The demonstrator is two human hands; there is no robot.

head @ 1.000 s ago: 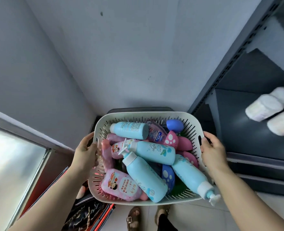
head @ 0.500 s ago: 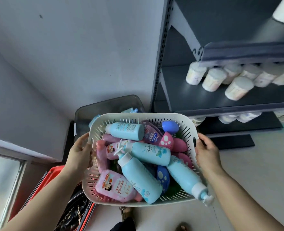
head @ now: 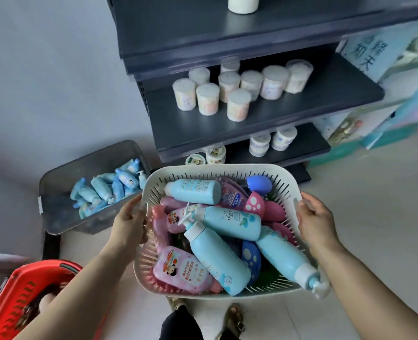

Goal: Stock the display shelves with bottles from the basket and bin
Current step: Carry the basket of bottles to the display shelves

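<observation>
Between the two hands, above a pale tiled floor: one white slotted basket (head: 203,169), carried level with the lower shelves. Left hand (head: 129,222) grips the left rim, thumb outside the wall; right hand (head: 316,222) grips the right rim beside the handle slot.

Contents of basket, heaped and lying flat:
- light blue bottle (head: 193,191) across the far end
- two blue pump bottles (head: 215,258) crossed at the middle
- a fourth blue bottle (head: 284,256) along the right side, its white pump head poking over the near rim
- pink bottle (head: 181,268) with a cartoon label at the near left
- further pink and dark blue spotted pieces underneath, partly hidden

Left of basket, on the floor: grey bin (head: 56,217) holding small blue bottles (head: 107,190).

Beyond basket: dark display shelves (head: 252,123); middle shelf carries clear cylindrical tubs (head: 237,104) standing upright, more tubs on the shelf below.

Lower left: red basket (head: 31,288)
</observation>
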